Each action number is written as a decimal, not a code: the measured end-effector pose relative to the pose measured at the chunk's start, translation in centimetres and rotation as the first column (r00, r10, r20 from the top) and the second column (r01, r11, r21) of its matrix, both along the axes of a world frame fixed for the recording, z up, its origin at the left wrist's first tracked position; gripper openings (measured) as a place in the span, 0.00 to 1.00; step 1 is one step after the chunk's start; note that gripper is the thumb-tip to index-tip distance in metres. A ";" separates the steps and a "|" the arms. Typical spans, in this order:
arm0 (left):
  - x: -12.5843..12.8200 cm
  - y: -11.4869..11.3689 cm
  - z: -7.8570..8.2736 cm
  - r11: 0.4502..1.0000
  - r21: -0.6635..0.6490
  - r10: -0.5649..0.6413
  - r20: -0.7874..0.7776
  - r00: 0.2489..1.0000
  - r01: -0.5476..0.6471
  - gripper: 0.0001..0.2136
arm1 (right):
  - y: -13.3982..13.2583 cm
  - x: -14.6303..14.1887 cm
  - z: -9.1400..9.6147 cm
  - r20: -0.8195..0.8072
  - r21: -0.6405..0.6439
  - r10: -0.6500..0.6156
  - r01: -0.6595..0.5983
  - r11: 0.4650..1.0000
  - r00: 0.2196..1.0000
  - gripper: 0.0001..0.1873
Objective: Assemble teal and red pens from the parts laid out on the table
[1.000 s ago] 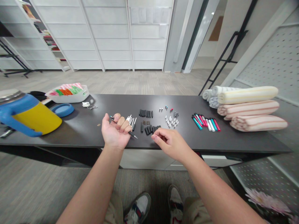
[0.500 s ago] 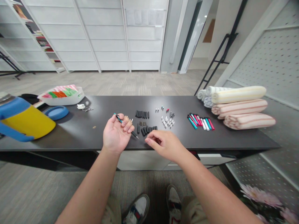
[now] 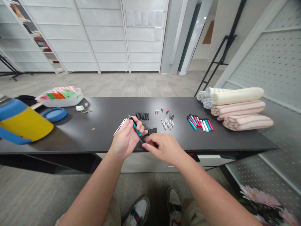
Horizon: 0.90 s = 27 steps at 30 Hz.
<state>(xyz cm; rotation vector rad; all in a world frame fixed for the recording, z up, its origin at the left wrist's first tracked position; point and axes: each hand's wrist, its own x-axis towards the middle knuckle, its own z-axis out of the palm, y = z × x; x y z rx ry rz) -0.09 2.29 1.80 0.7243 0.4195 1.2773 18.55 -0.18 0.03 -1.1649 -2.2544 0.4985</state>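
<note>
My left hand [image 3: 125, 138] is closed around a teal and black pen [image 3: 138, 130], which slants down toward the right. At the pen's black lower end, the bent fingers of my right hand [image 3: 164, 147] pinch it, so its tip is hidden. Thin pale rods [image 3: 119, 127] show just left of my left hand. Behind my hands lie a row of short black tubes [image 3: 142, 116] and more black pieces [image 3: 152, 130], partly covered by my fingers. Small white and silver parts [image 3: 167, 123] are scattered to their right.
Teal, red and white pen barrels [image 3: 201, 123] lie at the right, near rolled towels [image 3: 244, 110]. On the left are a yellow and blue jug [image 3: 28, 121], a blue lid [image 3: 55, 114] and a white basket [image 3: 62, 101] of colourful items. The dark table's front edge [image 3: 70, 153] runs close to me.
My left hand has moved right and turned, bringing the pen's lower end to my right fingers. The pale rods left of it have come into view.
</note>
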 end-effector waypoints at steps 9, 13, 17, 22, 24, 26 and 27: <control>0.5 -0.3 -1.4 0.991 0.081 -0.078 -0.279 0.957 0.104 0.18 | 0.0 0.2 0.0 -0.085 -0.021 -0.025 0.023 1.000 0.996 0.10; -0.7 0.2 0.0 0.988 0.153 0.085 -0.414 0.906 -0.023 0.19 | 0.0 0.4 0.2 -0.096 -0.050 -0.032 0.028 0.998 0.995 0.09; -6.0 1.6 2.1 0.883 0.224 0.466 -0.517 0.718 -0.412 0.17 | -0.2 0.3 0.5 -0.092 -0.109 -0.070 0.060 0.992 0.993 0.08; -15.4 1.7 2.4 0.687 0.364 0.618 -0.748 0.243 -0.629 0.12 | -0.3 0.1 0.5 -0.056 -0.107 -0.086 0.080 0.991 0.995 0.08; -18.0 1.5 1.8 0.616 0.425 0.623 -0.778 0.080 -0.663 0.13 | -0.3 0.1 0.4 -0.029 -0.089 -0.091 0.088 0.992 0.995 0.08; -19.7 1.4 1.1 0.560 0.493 0.612 -0.788 -0.069 -0.666 0.14 | -0.2 0.1 0.2 -0.004 -0.064 -0.091 0.091 0.994 0.996 0.09; -20.3 1.4 0.8 0.538 0.536 0.601 -0.785 -0.149 -0.651 0.14 | -0.2 0.1 0.1 0.005 -0.051 -0.089 0.089 0.995 0.996 0.09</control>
